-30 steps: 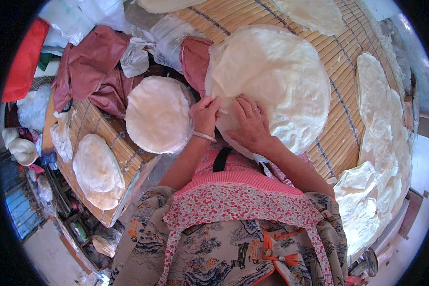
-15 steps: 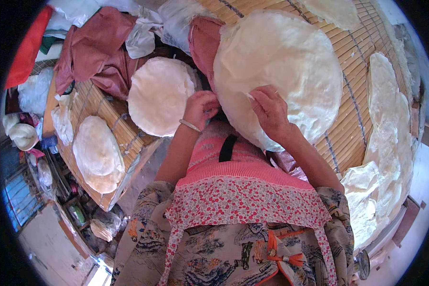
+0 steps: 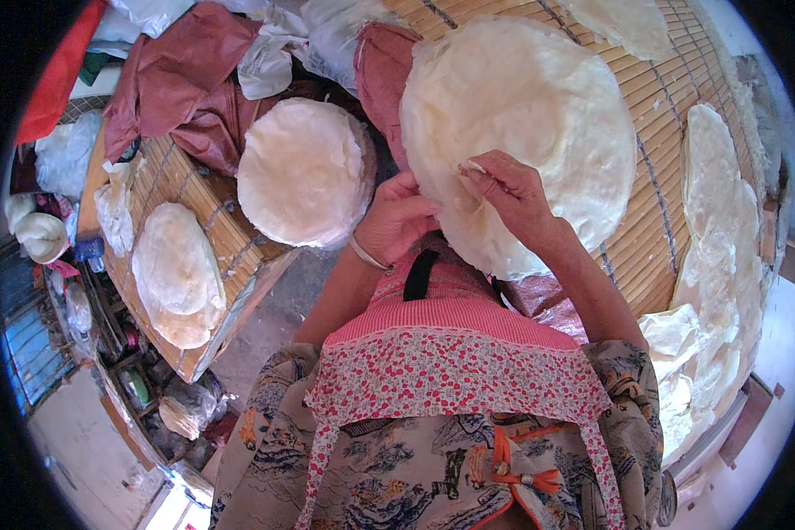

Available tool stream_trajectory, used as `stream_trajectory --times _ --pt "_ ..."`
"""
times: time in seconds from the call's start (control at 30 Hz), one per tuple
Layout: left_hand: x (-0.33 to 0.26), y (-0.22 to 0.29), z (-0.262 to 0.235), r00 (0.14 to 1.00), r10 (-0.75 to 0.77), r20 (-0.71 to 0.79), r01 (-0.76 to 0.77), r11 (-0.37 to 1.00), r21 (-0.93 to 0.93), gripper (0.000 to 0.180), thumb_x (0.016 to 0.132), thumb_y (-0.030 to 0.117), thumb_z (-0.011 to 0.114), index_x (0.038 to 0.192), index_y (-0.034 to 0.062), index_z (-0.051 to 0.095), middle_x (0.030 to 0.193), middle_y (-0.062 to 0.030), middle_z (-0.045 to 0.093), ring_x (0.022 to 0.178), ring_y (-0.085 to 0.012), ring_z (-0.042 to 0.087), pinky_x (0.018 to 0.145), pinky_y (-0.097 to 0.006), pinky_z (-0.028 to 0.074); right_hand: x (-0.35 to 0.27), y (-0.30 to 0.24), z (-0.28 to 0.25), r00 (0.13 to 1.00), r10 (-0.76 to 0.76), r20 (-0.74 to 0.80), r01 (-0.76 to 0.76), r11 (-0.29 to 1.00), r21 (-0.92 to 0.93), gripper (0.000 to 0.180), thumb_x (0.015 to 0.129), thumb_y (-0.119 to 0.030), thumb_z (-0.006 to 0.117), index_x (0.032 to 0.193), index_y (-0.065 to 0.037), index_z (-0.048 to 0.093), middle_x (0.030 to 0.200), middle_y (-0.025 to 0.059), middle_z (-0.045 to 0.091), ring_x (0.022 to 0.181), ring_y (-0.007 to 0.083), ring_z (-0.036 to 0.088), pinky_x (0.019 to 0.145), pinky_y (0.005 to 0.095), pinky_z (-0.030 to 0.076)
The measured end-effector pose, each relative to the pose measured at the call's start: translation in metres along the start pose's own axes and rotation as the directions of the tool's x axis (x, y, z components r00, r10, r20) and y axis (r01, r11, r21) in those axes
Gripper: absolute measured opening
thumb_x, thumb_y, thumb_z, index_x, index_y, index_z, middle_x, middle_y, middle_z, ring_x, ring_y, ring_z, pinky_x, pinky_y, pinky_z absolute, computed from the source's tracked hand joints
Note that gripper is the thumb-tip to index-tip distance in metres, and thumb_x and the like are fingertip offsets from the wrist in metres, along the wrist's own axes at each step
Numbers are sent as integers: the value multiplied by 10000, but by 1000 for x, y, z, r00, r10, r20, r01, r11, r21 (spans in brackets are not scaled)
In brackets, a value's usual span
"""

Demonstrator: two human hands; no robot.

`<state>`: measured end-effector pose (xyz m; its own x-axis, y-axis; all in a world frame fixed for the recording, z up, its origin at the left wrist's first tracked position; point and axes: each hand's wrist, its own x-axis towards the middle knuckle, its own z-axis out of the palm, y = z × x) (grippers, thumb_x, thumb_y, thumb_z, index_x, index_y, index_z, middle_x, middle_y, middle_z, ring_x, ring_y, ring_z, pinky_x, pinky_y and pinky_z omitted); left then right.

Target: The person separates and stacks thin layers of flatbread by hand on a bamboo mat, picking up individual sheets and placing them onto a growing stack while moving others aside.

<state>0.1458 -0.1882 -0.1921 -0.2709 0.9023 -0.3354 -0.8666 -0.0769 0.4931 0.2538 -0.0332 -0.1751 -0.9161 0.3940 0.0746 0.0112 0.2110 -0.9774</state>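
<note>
A wide pile of thin, pale round flatbreads [image 3: 556,115] lies before me on a slatted bamboo mat. My left hand [image 3: 394,223], with a bracelet at its wrist, is at the near left rim of this pile; its bent fingers close on the rim, though the grip is partly hidden. Over the pile's left part, my right hand [image 3: 514,199] pinches a small pale scrap [image 3: 473,166] between thumb and fingers; whether it is still joined to the sheet I cannot tell. A smaller, taller stack of round flatbreads [image 3: 300,172] stands left of my left hand.
More flatbreads [image 3: 178,274] lie on a bamboo-topped stand at left. Overlapping sheets [image 3: 715,230] run down the right side of the bamboo mat [image 3: 658,124]. Dark red cloth [image 3: 181,71] and plastic bags [image 3: 274,57] are heaped at the back left.
My left hand has moved right and turned, bringing its fingers against the big pile's rim. My right hand stays pinched and has shifted slightly. The view has shifted a little.
</note>
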Motion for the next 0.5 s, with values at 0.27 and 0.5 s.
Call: stream_trajectory --times 0.27,0.5 --pt "7 2 29 991 107 -84 -104 994 46 360 736 -58 478 1090 6 479 1021 -84 547 911 -179 549 802 -294 446 -13 -14 6 991 -128 23 128 925 -358 579 668 -239 652 1124 16 402 1089 213 463 1003 357 461 836 391 392" --pt "10 -8 35 953 256 -161 -223 955 197 279 735 -26 512 1014 -17 508 959 -96 570 863 -170 560 756 -284 455 -20 -10 -8 993 -105 45 114 904 -413 592 665 -134 574 1171 33 315 968 265 514 920 402 502 768 414 427"
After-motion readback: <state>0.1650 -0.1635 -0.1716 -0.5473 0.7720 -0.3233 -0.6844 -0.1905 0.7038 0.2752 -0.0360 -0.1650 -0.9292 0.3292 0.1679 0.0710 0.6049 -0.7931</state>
